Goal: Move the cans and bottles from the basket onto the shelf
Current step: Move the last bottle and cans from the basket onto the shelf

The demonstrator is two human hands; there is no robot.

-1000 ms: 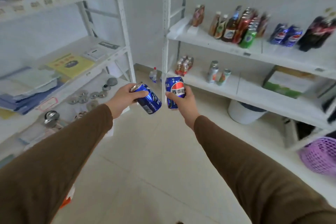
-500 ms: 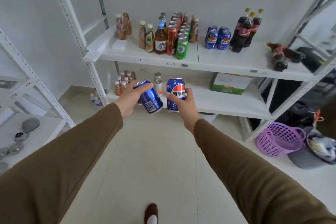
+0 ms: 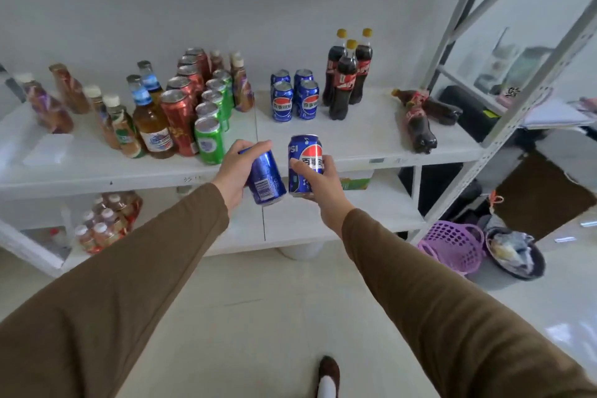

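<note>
My left hand (image 3: 233, 170) grips a blue Pepsi can (image 3: 266, 179) tilted with its top to the left. My right hand (image 3: 318, 182) holds a second blue Pepsi can (image 3: 302, 155) upright. Both cans hang just in front of the white shelf's (image 3: 355, 139) front edge. On that shelf stand several blue Pepsi cans (image 3: 294, 97), three cola bottles (image 3: 347, 74), red cans (image 3: 181, 107), green cans (image 3: 211, 126) and brown drink bottles (image 3: 129, 119). The purple basket (image 3: 452, 245) sits on the floor at the lower right.
Two cola bottles (image 3: 420, 116) lie on their sides at the shelf's right end. A lower shelf (image 3: 355, 213) carries a pack of small bottles (image 3: 103, 223) and a green box (image 3: 355, 181). A dark bucket (image 3: 513, 252) stands beside the basket. A grey slotted post (image 3: 504, 119) rises on the right.
The view has swung right and moved closer to the drinks shelf. Both hands have carried their cans up toward the shelf's front edge.
</note>
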